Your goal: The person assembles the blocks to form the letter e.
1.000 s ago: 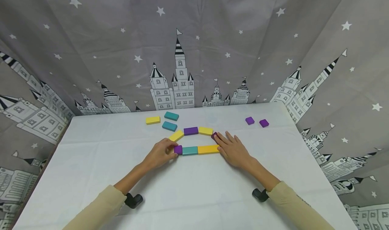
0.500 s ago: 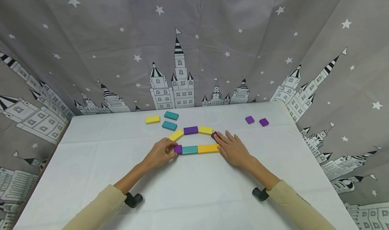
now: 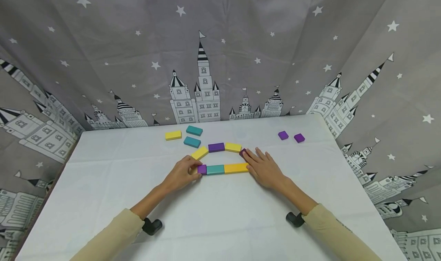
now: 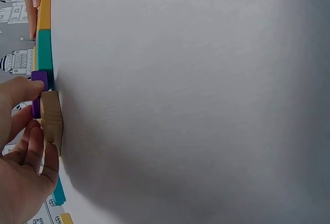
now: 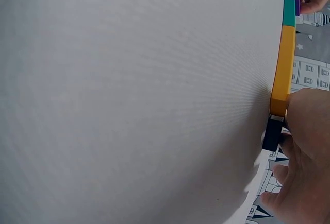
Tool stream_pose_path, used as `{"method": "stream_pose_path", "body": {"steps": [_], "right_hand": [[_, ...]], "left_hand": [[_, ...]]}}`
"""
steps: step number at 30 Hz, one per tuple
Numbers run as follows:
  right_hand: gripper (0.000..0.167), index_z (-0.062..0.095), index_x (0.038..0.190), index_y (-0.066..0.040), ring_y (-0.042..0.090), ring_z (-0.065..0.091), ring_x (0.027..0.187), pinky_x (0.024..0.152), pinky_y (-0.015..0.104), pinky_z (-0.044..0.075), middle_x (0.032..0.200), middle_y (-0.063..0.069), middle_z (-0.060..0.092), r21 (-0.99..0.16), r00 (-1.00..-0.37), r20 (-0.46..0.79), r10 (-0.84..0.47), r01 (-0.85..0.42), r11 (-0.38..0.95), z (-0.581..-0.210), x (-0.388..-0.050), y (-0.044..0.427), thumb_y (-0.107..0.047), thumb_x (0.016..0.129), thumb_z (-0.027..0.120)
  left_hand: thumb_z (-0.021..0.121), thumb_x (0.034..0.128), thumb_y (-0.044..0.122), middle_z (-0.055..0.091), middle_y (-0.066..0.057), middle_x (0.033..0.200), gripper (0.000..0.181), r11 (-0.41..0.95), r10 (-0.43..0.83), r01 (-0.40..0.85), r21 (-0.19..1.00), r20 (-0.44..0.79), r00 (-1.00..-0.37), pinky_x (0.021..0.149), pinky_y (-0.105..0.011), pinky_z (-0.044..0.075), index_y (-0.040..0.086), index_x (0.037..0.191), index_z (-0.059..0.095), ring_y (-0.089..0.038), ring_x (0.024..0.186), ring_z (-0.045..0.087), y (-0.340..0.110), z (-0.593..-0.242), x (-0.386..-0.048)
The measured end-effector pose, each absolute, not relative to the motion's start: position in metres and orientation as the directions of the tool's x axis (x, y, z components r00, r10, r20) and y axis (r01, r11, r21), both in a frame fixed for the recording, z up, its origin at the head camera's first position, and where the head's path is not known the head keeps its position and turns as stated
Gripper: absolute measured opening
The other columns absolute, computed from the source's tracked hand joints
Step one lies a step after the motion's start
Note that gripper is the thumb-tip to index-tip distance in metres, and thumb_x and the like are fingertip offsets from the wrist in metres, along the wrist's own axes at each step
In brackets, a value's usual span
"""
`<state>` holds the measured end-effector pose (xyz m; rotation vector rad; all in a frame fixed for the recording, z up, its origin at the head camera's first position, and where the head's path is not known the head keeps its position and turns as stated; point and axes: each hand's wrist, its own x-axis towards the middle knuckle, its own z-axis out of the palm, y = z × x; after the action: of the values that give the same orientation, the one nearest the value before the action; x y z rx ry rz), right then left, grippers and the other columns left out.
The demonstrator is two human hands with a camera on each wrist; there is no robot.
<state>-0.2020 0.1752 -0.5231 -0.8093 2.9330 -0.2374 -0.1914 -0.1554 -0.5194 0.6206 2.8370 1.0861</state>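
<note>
Currently, a flat teal rectangular block (image 3: 215,170) lies within a straight row of blocks on a white cloth-covered table (image 3: 220,215). Against its left end stands a small purple block (image 3: 202,170), pinched between the thumb and bent finger of the left hand (image 3: 182,173). Farther left of the teal piece, just beside the purple one, a bare wooden block with visible grain (image 4: 51,116) sits by that hand's other fingers.

Against the teal block's right end is a long orange-yellow rectangular block (image 3: 236,168). Past it, the right hand (image 3: 268,173) rests with its fingers straight and apart, clamped on nothing, a fingertip touching a dark purple block (image 3: 242,152).

Behind the teal block, a purple rectangular block (image 3: 216,147) and a yellow rectangular block (image 3: 233,147) lie end to end, with a slanted yellow block (image 3: 200,153) on their left. Farther back, to the teal block's left, are a lone yellow block (image 3: 173,135) and two teal blocks (image 3: 192,142); well off to its right, two small purple pieces (image 3: 283,135) lie near each other. Beyond everything hangs a grey curtain with printed castles and stars (image 3: 248,50).
</note>
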Motion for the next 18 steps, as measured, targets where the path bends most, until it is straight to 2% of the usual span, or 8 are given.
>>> {"method": "stream_pose_path", "body": {"steps": [13, 18], "right_hand": [[0.056, 0.029, 0.158, -0.014, 0.038, 0.017, 0.148, 0.116, 0.061, 0.016, 0.162, 0.007, 0.027, -0.183, -0.853, -0.035, -0.52, -0.506, 0.843, -0.5242, -0.202, 0.1752, -0.035, 0.108, 0.042], [0.055, 0.029, 0.158, -0.014, 0.038, 0.017, 0.149, 0.116, 0.061, 0.016, 0.162, 0.007, 0.026, -0.183, -0.855, -0.035, -0.517, -0.503, 0.845, -0.5248, -0.2023, 0.1753, -0.035, 0.108, 0.04]], "left_hand": [[0.082, 0.0809, 0.005, 0.055, -0.005, 0.1, 0.034, 0.671, 0.384, 0.359, 0.649, 0.11, -0.917, 0.08, -0.037, 0.047, -0.001, 0.112, 0.071, -0.019, 0.088, 0.049, -0.1546, -0.5201, -0.1882], [0.083, 0.0804, 0.005, 0.054, -0.006, 0.101, 0.032, 0.664, 0.395, 0.378, 0.645, 0.126, -0.91, 0.086, -0.04, 0.049, -0.001, 0.11, 0.072, -0.021, 0.091, 0.051, -0.1545, -0.5201, -0.1878]]}}
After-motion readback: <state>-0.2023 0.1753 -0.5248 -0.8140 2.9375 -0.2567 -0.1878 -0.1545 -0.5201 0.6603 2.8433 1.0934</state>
